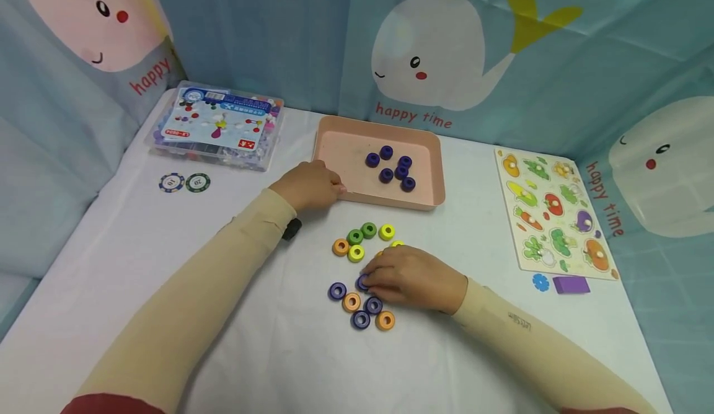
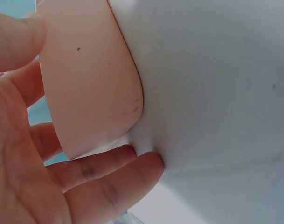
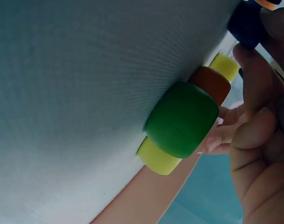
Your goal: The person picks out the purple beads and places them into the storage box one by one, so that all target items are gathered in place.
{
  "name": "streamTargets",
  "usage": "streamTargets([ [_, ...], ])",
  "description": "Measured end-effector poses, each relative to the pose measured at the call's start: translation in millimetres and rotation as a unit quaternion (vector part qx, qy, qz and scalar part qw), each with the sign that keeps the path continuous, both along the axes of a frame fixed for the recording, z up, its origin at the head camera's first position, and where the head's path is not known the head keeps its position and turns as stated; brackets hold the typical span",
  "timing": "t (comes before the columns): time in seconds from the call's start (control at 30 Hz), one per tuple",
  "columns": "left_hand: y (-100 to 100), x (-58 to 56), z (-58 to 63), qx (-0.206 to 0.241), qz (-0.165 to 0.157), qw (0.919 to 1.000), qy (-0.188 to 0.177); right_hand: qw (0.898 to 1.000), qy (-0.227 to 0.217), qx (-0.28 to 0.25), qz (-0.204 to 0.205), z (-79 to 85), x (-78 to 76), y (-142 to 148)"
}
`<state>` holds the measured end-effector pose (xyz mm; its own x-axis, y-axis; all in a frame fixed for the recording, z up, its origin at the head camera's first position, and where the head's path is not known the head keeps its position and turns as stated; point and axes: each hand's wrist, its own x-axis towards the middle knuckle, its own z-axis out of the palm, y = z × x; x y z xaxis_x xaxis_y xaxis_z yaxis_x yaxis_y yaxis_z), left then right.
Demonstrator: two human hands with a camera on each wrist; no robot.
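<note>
My left hand [image 1: 310, 187] grips the near left corner of the pink tray [image 1: 385, 201], thumb by the rim and fingers around the corner, as the left wrist view [image 2: 90, 88] shows. Several dark blue ring beads [image 1: 387, 175] lie in the tray's right half. Lower on the table, my right hand [image 1: 415, 279] pinches a dark blue bead [image 3: 246, 24] between thumb and forefinger, at the tabletop. Beside that hand lie more dark blue beads [image 1: 361, 320] and orange beads [image 1: 385, 321]. Green beads [image 1: 369, 230] and yellow beads [image 1: 387, 232] sit between the hand and tray; the hand partly hides some.
A clear box of coloured parts [image 1: 217, 123] stands at the back left, with two poker chips [image 1: 171, 182] before it. On the right lie a vegetable puzzle board [image 1: 558, 212], a blue flower-shaped piece [image 1: 540, 282] and a purple block [image 1: 571, 285]. A curtain [image 1: 312, 48] borders the table.
</note>
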<state>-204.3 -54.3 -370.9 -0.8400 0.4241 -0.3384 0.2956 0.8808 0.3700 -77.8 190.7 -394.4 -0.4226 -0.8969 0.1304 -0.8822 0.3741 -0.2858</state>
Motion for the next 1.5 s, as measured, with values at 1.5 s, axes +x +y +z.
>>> streamTargets([
  [1.5, -1.2, -0.2, -7.1, -0.001, -0.008, 0.9998, 0.018, 0.992, -0.053, 0.059, -0.103, 40.0, -0.2, -50.4],
])
